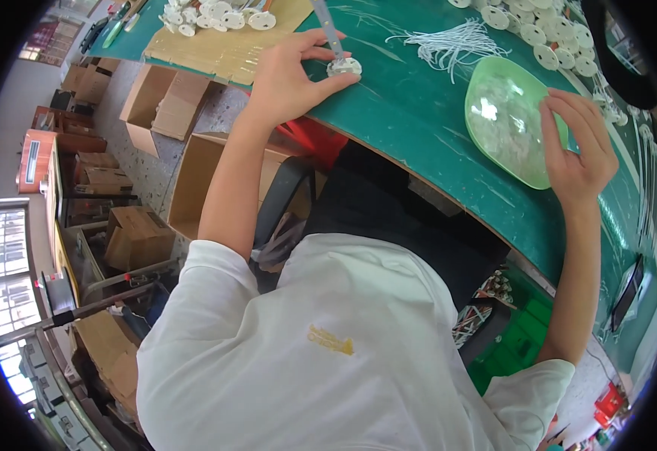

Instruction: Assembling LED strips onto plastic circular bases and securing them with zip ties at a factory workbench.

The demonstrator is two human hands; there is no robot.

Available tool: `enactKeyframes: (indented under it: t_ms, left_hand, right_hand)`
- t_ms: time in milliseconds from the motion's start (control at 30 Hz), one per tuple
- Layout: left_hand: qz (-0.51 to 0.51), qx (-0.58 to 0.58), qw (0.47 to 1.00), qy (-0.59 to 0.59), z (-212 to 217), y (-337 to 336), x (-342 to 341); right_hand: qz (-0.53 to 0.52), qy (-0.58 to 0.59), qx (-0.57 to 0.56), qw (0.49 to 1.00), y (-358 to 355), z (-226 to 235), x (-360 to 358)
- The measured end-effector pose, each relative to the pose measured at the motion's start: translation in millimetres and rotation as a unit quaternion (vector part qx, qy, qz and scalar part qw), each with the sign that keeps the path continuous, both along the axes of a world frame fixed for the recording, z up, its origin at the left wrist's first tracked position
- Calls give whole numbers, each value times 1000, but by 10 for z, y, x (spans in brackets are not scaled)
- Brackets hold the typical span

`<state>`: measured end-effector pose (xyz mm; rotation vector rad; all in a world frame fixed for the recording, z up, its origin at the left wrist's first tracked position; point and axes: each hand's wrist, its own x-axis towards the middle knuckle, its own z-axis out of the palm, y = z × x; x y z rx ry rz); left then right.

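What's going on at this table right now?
A seated person is working two-handed at a green table. The left hand has its thumb and fingers around a round white disc, with a grey strip standing over it. The right hand is at the right side of a shallow green dish; whether its fingertips hold anything is unclear. White cords lie between the hands, with more discs piled farther back.

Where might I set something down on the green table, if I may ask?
The green table is bare between the left hand and green tray, below the white cords. White discs crowd the picture's upper right.
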<state>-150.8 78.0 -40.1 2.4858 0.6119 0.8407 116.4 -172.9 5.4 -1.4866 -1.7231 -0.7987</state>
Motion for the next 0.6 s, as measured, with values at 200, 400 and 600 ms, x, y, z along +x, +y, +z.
enactKeyframes:
  t_ms: [200, 400, 600]
  left_hand:
    - [22, 43, 999, 6, -57, 72, 0]
    - [1, -2, 1000, 2, 189, -75, 57]
    - [3, -12, 1000, 2, 41, 43, 23]
  right_hand:
    - [19, 215, -183, 959, 471, 422, -325]
    - [75, 270, -331, 901, 1428, 320, -856]
    - [164, 348, -390, 836, 1673, 125, -910]
